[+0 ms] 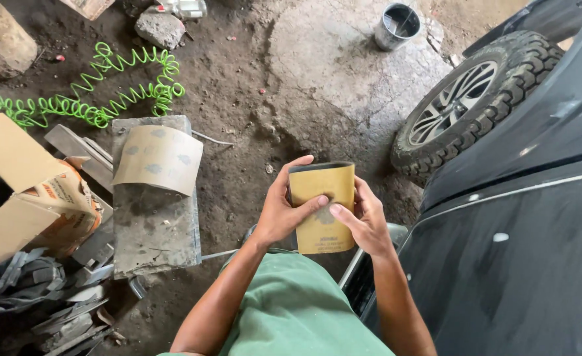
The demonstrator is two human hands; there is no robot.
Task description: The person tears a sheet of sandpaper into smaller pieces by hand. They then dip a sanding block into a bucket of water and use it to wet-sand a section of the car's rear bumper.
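Note:
A folded sheet of yellow-brown sandpaper (322, 227) is held upright in front of me, its dark gritty edge at the top. My left hand (283, 207) grips its left side, thumb across the front. My right hand (368, 221) holds the right side, thumb pressed on the paper's face. Both hands are shut on the sheet, above my green-clothed lap (297, 310).
A dark car body (522, 250) and its wheel (465, 102) fill the right. A concrete block (154, 217) with another curled sandpaper sheet (159, 158) lies left. A green coiled hose (100, 92), a metal bucket (396, 26), cardboard and scrap sit on the dirt floor.

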